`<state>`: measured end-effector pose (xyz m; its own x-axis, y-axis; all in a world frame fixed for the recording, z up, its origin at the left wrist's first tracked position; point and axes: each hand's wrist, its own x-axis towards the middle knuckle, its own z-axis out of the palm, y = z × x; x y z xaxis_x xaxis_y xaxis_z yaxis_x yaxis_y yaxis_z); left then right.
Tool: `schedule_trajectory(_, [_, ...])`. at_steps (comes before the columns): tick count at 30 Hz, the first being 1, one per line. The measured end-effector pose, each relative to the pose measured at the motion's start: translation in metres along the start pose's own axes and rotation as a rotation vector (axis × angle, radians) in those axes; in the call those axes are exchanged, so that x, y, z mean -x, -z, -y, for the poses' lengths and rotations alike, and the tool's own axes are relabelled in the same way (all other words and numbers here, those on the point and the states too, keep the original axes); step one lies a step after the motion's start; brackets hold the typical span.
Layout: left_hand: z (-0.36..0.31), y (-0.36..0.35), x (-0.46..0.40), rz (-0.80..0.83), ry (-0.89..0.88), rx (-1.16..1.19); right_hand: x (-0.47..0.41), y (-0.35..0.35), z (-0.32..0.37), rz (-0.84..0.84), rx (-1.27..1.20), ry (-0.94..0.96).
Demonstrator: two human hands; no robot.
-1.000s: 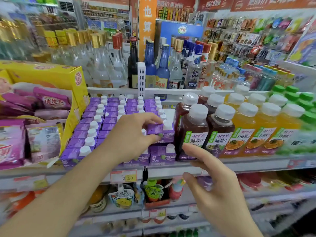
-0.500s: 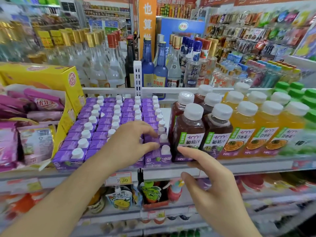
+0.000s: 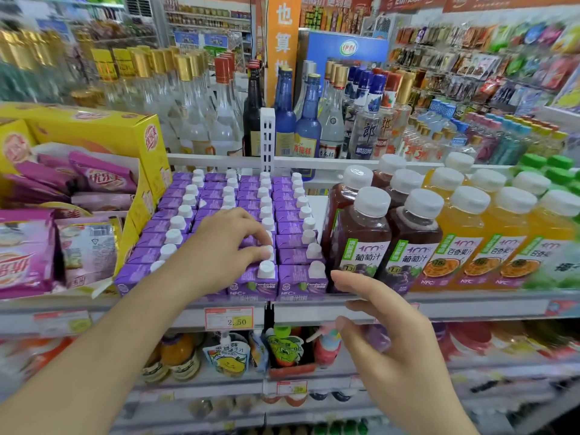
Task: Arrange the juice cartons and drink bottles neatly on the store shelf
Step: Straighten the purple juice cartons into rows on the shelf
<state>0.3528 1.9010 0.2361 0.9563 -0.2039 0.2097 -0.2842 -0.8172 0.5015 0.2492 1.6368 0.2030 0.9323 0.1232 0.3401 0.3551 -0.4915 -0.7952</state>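
Note:
Purple juice cartons (image 3: 292, 227) with white caps fill the shelf (image 3: 470, 304) in four tight columns. My left hand (image 3: 219, 246) lies on top of them, thumb and fingers pinched on a carton (image 3: 251, 241) second from the front in the third column. To the right stand dark grape juice bottles (image 3: 361, 246), then orange juice bottles (image 3: 464, 240), all white-capped. My right hand (image 3: 392, 340) hovers open in front of the shelf edge. Its index fingertip is close to the base of the front grape bottle and it holds nothing.
A yellow box of pink sachets (image 3: 94, 127) borders the cartons on the left. Liquor bottles (image 3: 307, 120) and a white divider (image 3: 267, 136) stand behind the back rail. Green-capped bottles (image 3: 558, 164) sit far right. Pouches (image 3: 226, 356) fill the lower shelf.
My left hand has lowered a purple carton from above the rows down into the third column. My right hand has stayed by the shelf edge, fingers spread.

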Motion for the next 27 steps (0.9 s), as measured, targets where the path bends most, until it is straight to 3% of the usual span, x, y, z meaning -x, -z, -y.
schedule_trajectory(4, [-0.001,-0.006,0.000,-0.018,-0.001,-0.021,0.002,-0.002,-0.001,-0.018,-0.018,-0.025])
schedule_trajectory(12, [-0.005,0.017,0.019,-0.221,0.037,0.393,0.001,-0.013,0.006,-0.012,-0.033,0.024])
schedule_trajectory(16, [-0.020,0.041,0.037,-0.285,-0.016,0.470,-0.010,-0.018,0.024,-0.036,-0.034,0.131])
schedule_trajectory(23, [-0.032,0.052,0.077,-0.075,0.030,0.607,-0.022,-0.034,0.056,0.127,-0.081,0.310])
schedule_trajectory(27, [-0.026,0.047,0.097,-0.003,0.141,0.654,-0.017,-0.048,0.054,0.171,-0.197,0.270])
